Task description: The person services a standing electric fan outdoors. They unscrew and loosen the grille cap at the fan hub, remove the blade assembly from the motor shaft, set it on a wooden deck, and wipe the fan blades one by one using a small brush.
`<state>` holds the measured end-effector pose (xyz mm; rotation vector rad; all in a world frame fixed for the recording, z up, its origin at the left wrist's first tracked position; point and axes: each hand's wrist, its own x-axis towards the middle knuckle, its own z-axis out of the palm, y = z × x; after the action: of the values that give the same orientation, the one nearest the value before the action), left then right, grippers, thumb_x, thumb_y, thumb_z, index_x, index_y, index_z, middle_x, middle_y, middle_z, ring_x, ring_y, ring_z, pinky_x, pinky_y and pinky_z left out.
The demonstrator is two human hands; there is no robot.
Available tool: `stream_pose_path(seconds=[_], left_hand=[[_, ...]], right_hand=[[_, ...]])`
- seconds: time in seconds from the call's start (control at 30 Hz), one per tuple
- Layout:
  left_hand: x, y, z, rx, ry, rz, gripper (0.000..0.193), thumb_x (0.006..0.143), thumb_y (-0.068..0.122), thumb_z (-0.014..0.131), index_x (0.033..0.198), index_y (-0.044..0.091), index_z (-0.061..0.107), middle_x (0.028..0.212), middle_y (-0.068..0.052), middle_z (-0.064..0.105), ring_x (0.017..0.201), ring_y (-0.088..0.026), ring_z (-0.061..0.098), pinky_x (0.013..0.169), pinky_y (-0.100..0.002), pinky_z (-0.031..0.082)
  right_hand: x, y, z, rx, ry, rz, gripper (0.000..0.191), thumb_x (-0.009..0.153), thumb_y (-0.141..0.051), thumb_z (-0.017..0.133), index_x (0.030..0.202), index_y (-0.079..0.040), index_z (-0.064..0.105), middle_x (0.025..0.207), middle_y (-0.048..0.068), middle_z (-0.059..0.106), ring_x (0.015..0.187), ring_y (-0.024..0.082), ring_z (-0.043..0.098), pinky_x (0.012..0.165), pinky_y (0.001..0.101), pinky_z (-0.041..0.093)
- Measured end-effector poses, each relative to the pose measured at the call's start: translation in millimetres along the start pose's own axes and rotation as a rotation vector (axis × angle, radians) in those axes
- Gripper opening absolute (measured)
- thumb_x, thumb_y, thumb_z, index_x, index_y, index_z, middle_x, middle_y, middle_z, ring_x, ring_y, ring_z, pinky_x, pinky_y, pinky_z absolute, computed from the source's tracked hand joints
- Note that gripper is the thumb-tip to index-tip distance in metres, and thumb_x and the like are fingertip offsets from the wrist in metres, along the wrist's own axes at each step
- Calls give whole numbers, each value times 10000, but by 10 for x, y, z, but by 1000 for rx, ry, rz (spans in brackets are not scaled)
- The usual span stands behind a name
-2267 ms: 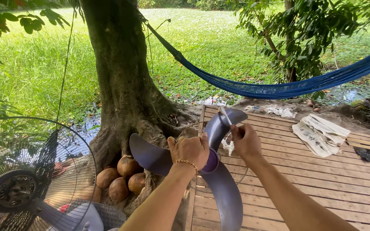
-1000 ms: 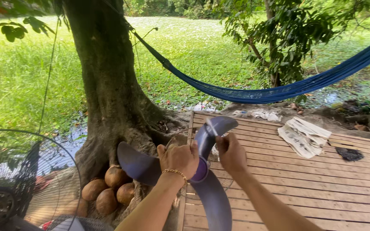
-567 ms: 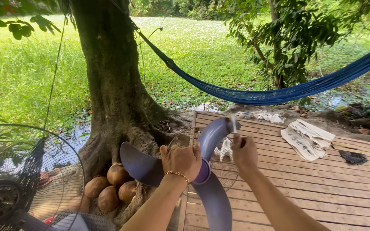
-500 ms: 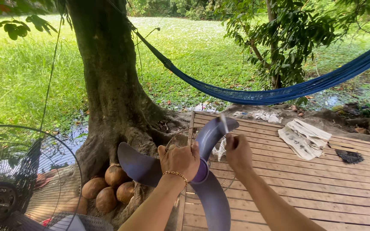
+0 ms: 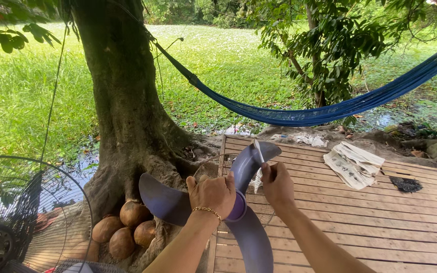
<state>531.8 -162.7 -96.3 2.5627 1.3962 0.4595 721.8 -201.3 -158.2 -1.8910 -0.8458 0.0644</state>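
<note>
Your left hand (image 5: 212, 193) is gripping the purple fan blade (image 5: 228, 212) at its hub, steadying it above the wooden deck (image 5: 380, 227). Your right hand (image 5: 277, 183) is pinching a white cloth (image 5: 257, 174) against the far blade for wiping.

A dull purple is seen on the fan blade (image 5: 244, 212). The hammock (image 5: 299, 114) is coloured deep blue. The coconuts (image 5: 125, 230) are brown, the deck (image 5: 380, 222) pale tan wood, the newspaper (image 5: 352, 164) white with grey print, the bracelet (image 5: 207, 211) gold.
</note>
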Motion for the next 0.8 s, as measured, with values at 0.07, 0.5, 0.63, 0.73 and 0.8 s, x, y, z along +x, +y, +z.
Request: stream_pose_path(seconds=[0.07,0.5,0.63,0.73,0.8], left_hand=[[-14,-19,-12,-1,-17,-3,667,1053,476,247,844,133,779,850,-117,743,1019,-280,648,1095,-542,281],[3,-46,-31,-34,15,-58,664,1056,465,253,849,115,778,915,-138,743,1078,-299,637,1112,-552,271],[-23,-121,-51,-14,29,-33,648,1043,466,274,843,115,780,913,-139,744,1088,-307,629,1114,-565,262],[-68,-141,-50,15,47,-2,652,1036,468,280,823,111,782,884,-138,744,1074,-308,630,1119,-580,248],[-83,-143,-53,29,50,6,665,1044,471,278,806,108,782,862,-140,742,1054,-305,638,1111,-575,258]], right_hand=[[28,39,-22,-9,1,63,411,1020,-432,580,930,-31,594,738,75,704,618,163,612,613,363,499],[-255,279,206,-38,-64,-184,362,1005,-374,613,904,-28,582,697,120,680,613,229,646,614,397,510],[-259,345,201,123,-107,-143,335,984,-354,608,867,-45,556,689,92,687,636,204,697,596,388,532],[-23,365,1,83,-23,-66,368,994,-379,607,850,-48,538,688,97,660,624,215,657,584,402,518],[111,366,-134,-67,58,-51,395,1003,-418,616,857,-57,546,683,89,649,591,225,593,587,400,491]])
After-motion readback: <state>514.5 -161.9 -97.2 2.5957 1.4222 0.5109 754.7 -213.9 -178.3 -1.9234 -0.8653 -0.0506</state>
